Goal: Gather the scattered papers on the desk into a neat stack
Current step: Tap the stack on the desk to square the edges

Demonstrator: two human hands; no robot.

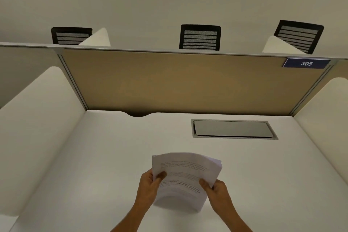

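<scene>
Fingers [162,175] of both hands clamp the papers [185,175] upright above the bench [94,156] — edges uneven. Best loosen slightly, tap the bottom edge down — then lay flat.

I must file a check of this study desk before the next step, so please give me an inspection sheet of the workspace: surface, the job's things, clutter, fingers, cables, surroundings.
Surface: white desk, bare apart from a closed grey flap panel set into it at the back right.
Job's things: sheaf of printed papers held together above the desk, edges not yet flush at the top right corner; no loose sheet seen on the desk.
Clutter: nothing seen.
Fingers: left hand and right hand both grip the papers, thumbs on the front sheet.
Cables: nothing seen; a cut-out at the back edge is empty.
Surroundings: tan back partition, white side dividers, plate reading 305, three black chairs beyond.
</scene>
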